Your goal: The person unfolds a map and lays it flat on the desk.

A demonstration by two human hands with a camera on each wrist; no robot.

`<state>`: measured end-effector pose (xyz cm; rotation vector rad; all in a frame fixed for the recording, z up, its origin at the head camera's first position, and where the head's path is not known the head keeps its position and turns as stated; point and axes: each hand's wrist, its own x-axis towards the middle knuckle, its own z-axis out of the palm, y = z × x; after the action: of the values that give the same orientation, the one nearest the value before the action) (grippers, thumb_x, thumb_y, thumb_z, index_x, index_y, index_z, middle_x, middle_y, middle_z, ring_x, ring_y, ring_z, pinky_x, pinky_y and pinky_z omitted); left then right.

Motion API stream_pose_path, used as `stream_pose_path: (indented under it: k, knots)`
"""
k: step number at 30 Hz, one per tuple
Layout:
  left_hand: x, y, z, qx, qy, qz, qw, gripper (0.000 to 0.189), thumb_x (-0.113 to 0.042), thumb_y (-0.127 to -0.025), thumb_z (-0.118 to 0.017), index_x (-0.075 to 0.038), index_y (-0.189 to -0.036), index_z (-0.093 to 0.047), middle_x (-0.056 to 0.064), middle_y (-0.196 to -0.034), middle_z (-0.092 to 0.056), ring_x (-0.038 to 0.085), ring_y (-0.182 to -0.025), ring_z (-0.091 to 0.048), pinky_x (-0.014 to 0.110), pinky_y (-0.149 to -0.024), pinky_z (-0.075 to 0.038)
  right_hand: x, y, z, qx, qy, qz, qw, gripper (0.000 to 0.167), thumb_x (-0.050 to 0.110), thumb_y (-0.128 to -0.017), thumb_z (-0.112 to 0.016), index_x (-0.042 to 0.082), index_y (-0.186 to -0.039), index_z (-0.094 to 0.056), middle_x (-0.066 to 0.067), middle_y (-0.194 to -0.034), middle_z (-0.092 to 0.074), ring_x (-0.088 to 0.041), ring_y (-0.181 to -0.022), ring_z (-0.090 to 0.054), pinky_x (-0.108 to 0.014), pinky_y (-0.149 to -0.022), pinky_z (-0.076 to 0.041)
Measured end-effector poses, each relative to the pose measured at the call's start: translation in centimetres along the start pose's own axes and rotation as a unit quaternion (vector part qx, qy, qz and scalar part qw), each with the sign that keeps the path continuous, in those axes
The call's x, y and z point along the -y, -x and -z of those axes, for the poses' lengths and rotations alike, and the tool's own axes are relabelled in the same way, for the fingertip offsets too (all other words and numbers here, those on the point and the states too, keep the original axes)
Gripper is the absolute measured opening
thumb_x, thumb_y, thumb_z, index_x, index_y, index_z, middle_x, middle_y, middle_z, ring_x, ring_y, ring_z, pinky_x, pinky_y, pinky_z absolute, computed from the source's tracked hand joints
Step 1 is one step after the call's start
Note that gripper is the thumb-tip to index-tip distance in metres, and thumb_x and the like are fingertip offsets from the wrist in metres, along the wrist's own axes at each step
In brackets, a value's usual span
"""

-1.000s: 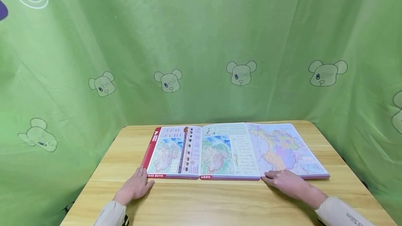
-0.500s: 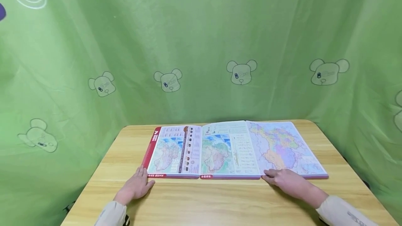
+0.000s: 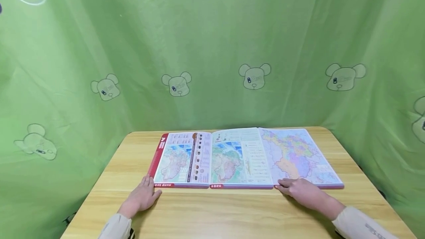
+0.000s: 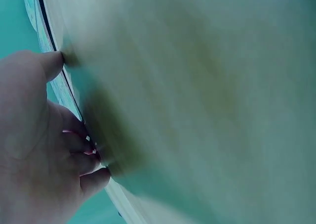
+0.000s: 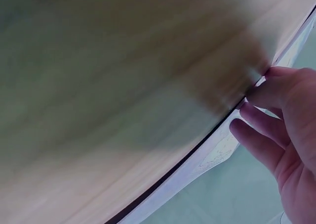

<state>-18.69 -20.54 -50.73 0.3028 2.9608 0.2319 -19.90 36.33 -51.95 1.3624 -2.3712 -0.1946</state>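
A fold-out map booklet (image 3: 242, 185) lies spread in three panels on the wooden table. My left hand (image 3: 141, 196) rests at its lower left corner, fingers extended over the red border (image 3: 156, 161) and thumb apart on the table. In the left wrist view the left hand (image 4: 44, 135) meets the booklet's edge. At the near edge, by the fold between the middle and right panels, my right hand (image 3: 302, 192) pinches the booklet with bent fingers. The right wrist view has the right hand (image 5: 291, 130) at that edge, its other fingers spread over the page.
The pale wooden table (image 3: 212, 213) extends in front of the booklet and to both sides. A green curtain (image 3: 212, 47) printed with bear heads surrounds the table at the back and sides.
The view has shifted slightly. Both hands keep their places at the booklet, and the panels lie almost as before.
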Motion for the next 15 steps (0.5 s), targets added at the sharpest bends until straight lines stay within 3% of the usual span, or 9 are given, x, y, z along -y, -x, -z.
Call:
stream_pose_path:
  k: [8,12,15]
  knots:
    - [0.3,0.0,0.1,-0.011,0.006,0.005,0.9999,0.075,-0.038,-0.097,-0.049,0.022,-0.137,-0.025,0.040,-0.145,-0.015,0.051,-0.134,-0.019,0.054,-0.110,-0.023,0.8,-0.4,0.6,0.022,-0.054,-0.055,0.9968,0.040,0.002,-0.073,-0.070,0.004,-0.112,-0.069,-0.017,-0.112,-0.065,-0.034,-0.095,-0.064,-0.044,-0.070,-0.057]
    - [0.0,-0.4,0.4,-0.030,-0.010,0.005,0.9995,0.075,-0.038,-0.097,-0.049,0.021,-0.137,-0.027,0.039,-0.145,-0.018,0.051,-0.133,-0.021,0.055,-0.109,-0.024,1.1,-1.2,1.1,-0.012,-0.069,-0.090,0.9935,0.035,0.008,-0.075,-0.073,0.003,-0.109,-0.069,-0.017,-0.109,-0.065,-0.035,-0.096,-0.063,-0.048,-0.076,-0.055]
    - [-1.2,-1.0,0.9,-0.046,-0.010,0.003,0.9989,0.072,-0.039,-0.097,-0.049,0.018,-0.138,-0.030,0.039,-0.145,-0.020,0.050,-0.134,-0.021,0.056,-0.109,-0.025,1.1,-2.2,1.6,-0.034,-0.069,-0.129,0.9887,0.033,0.014,-0.077,-0.074,0.002,-0.107,-0.068,-0.018,-0.108,-0.064,-0.034,-0.095,-0.062,-0.049,-0.077,-0.054]
